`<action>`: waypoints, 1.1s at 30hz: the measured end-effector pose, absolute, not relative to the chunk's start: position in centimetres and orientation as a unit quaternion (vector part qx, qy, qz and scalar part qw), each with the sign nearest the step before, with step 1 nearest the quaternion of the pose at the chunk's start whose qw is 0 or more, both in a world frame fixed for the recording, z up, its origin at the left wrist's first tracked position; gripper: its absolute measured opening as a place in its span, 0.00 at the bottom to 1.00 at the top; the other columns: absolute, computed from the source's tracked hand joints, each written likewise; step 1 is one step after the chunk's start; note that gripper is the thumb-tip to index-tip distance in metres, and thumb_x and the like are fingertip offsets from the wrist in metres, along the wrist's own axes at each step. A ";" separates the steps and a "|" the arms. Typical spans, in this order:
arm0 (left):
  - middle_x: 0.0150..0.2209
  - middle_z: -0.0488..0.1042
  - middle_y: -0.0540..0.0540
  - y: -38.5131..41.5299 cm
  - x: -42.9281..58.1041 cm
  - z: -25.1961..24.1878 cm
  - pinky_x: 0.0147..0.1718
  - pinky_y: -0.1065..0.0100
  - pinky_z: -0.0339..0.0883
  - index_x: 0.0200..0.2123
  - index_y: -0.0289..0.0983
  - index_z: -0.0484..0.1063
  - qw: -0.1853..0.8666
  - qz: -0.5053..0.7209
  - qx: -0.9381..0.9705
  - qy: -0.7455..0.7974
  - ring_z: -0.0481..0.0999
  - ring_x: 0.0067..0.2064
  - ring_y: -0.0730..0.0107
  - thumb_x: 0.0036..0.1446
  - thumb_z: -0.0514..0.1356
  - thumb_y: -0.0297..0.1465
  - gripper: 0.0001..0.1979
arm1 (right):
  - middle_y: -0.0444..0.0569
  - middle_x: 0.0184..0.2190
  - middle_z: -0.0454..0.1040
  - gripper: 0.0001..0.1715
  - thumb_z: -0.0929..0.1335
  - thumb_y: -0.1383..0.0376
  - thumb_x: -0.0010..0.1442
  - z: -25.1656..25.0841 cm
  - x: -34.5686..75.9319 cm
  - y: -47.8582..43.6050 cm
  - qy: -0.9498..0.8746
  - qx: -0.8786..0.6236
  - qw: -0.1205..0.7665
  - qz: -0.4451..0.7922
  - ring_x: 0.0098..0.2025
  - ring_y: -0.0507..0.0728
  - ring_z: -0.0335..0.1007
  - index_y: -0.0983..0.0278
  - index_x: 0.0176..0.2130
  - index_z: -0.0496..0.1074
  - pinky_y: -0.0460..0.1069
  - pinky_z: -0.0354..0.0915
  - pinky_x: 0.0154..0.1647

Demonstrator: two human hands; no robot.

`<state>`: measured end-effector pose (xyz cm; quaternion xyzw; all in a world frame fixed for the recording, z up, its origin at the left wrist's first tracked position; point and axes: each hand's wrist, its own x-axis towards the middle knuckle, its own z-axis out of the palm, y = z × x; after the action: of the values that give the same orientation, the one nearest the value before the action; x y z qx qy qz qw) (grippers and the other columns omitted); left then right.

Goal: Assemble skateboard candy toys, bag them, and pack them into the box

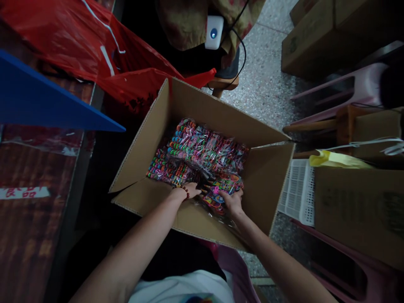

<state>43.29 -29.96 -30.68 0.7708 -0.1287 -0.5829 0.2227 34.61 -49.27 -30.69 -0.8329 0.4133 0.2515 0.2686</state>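
Bare forearms (pixel 142 233) reach into the box (pixel 268 181). The right hand (pixel 232 203) clasps a bundle (pixel 217 196) near its front; whether the left hand (pixel 190 190), just beside, grips cannot be told. Slick film (pixel 206 209) could slip, or snag the stacked packs (pixel 202 145).

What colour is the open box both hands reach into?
The open box is brown; the head view shows it best.

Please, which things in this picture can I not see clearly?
Head view:
Floor of the cardboard box: mostly hidden beneath wrapped packets.
Fingertips of the left hand: partly lost in shadow.
Blue panel: cut by the left edge.
Display on the white device: too small to read.
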 end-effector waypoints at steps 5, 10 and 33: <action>0.50 0.71 0.39 -29.4 43.9 -27.9 0.49 0.52 0.66 0.51 0.34 0.67 0.184 -0.555 0.802 -0.119 0.72 0.50 0.60 0.61 0.54 0.41 0.20 | 0.69 0.56 0.55 0.53 0.64 0.50 0.54 -29.4 35.3 -47.4 0.438 -0.838 0.148 0.289 0.52 0.72 0.65 0.70 0.65 0.33 0.62 0.63 0.49; 0.54 0.69 0.36 -28.1 44.2 -23.7 0.49 0.56 0.64 0.58 0.39 0.61 0.182 -0.471 0.855 -0.121 0.70 0.53 0.53 0.61 0.52 0.38 0.22 | 0.67 0.54 0.56 0.51 0.63 0.54 0.57 -29.3 35.3 -46.7 0.414 -0.856 0.090 0.296 0.52 0.71 0.66 0.69 0.66 0.32 0.62 0.64 0.47; 0.47 0.75 0.37 -23.2 43.0 -24.2 0.44 0.61 0.65 0.51 0.38 0.66 0.186 -0.454 0.866 -0.095 0.74 0.49 0.55 0.61 0.48 0.35 0.18 | 0.61 0.64 0.49 0.34 0.67 0.68 0.55 -28.2 35.6 -45.3 0.139 -0.929 0.134 0.317 0.66 0.67 0.42 0.68 0.60 0.58 0.63 0.44 0.63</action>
<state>43.04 -23.18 -24.18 0.8663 -0.0953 -0.4537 0.1863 35.63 -45.25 -28.21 -0.9287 0.1391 0.3167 0.1336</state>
